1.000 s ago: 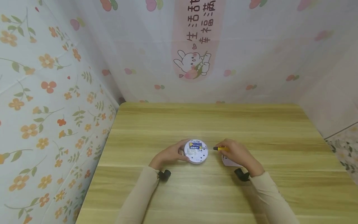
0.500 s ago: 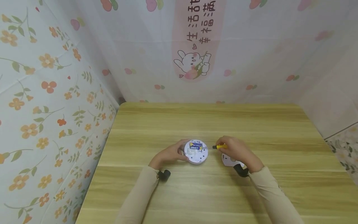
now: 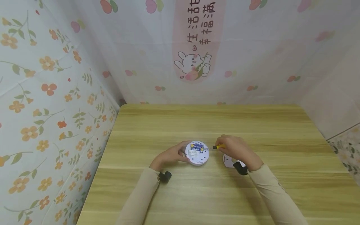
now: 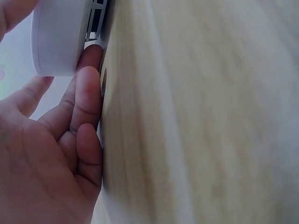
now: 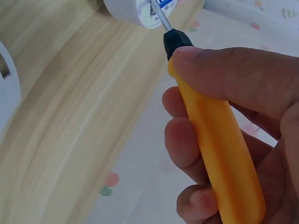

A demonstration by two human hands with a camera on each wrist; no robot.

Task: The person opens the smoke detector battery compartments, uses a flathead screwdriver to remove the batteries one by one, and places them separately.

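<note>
Right grip (image 3: 234, 149), screwdriver (image 5: 219, 144) pointing left

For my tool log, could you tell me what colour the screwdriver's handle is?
The screwdriver has a yellow-orange handle with a black collar; the right wrist view shows it best.

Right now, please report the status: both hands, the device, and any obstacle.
Left hand holds round white device steady on table. Right hand grips yellow screwdriver, tip at battery. Detached white cover beside right wrist; no obstacle.

Setting: small home-style tabletop booth. Evidence: light wooden table (image 3: 213, 125); flower-printed cloth walls (image 3: 50, 103) on three sides; pink rabbit banner (image 3: 197, 47) with Chinese characters behind.
</note>
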